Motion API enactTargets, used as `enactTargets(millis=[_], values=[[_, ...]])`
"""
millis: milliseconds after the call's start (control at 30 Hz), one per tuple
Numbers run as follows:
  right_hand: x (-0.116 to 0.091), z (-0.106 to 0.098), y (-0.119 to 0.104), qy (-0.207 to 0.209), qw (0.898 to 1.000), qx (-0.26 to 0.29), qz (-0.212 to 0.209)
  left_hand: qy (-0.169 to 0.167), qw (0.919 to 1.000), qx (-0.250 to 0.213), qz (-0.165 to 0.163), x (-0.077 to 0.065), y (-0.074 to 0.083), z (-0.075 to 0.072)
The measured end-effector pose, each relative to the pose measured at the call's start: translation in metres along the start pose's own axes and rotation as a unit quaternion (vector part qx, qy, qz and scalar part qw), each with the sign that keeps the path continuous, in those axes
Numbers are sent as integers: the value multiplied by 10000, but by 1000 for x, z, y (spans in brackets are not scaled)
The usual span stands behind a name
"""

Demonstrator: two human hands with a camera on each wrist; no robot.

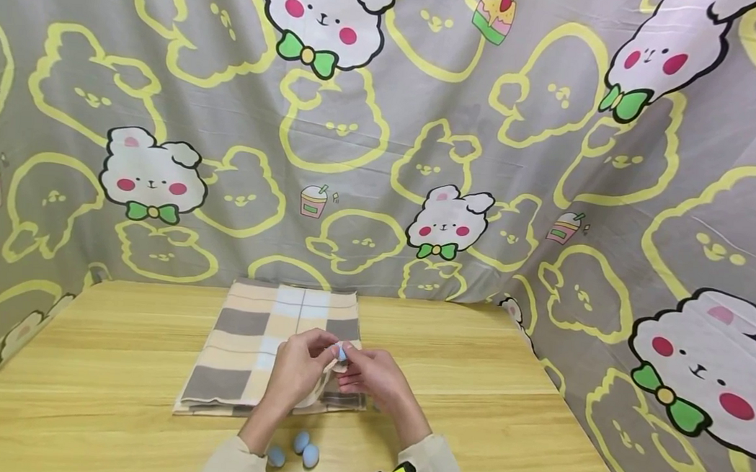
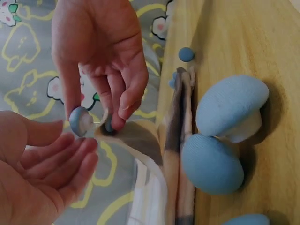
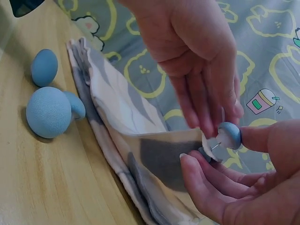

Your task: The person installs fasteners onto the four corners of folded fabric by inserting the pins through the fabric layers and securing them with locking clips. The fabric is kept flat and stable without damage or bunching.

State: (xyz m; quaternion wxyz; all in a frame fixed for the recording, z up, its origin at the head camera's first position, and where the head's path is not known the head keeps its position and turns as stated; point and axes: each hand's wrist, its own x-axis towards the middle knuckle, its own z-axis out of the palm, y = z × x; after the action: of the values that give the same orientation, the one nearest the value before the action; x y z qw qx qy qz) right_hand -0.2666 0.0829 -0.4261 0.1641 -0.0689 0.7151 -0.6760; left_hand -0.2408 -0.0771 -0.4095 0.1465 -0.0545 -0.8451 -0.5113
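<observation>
A blue mushroom-shaped quilt pin point(image 1: 342, 352) point(image 2: 80, 121) is at a raised corner of the plaid blanket point(image 1: 221, 356) point(image 3: 164, 159). My right hand point(image 1: 376, 380) point(image 3: 253, 183) pinches it between thumb and finger, one on the rounded cap and one on the blue base point(image 2: 109, 124). A thin metal needle shows between cap and cloth in the right wrist view. Close beside the cap is my left hand point(image 1: 294, 372) point(image 2: 42, 173), its fingers loosely extended and gripping nothing. Whether its fingertips brush the cap, I cannot tell.
More blue mushroom-shaped pins point(image 1: 310, 456) point(image 2: 213, 164) lie on the wooden table point(image 1: 471, 415), in front of the folded blanket. Others point(image 2: 186, 54) lie farther off in the left wrist view. A patterned grey curtain point(image 1: 368, 192) hangs behind and beside the table.
</observation>
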Motion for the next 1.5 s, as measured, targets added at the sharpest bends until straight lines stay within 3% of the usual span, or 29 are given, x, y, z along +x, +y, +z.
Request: enactTargets(millis=[100,333,433,733,1133,1333,1500], values=[[-1,0,-1,72,10000,-64,4,-37,9998,101,-177,0,-3,0],[-2,1,-1,51,9999,21,-128,-736,9955,-43,-593,-1,-6,2],[-1,1,0,-19,9998,123,-159,-763,9949,-52,-656,-1,-7,3],[0,1,0,-90,9996,186,-184,-606,9970,35,-474,0,-9,3],[-1,1,-3,-86,9992,333,-218,-680,9967,41,-446,1,-10,4],[-1,1,-1,51,9997,62,-236,-997,9936,282,-440,-2,-8,0],[-1,0,-1,123,9995,-157,-226,-1142,9925,356,-249,-4,-8,0]])
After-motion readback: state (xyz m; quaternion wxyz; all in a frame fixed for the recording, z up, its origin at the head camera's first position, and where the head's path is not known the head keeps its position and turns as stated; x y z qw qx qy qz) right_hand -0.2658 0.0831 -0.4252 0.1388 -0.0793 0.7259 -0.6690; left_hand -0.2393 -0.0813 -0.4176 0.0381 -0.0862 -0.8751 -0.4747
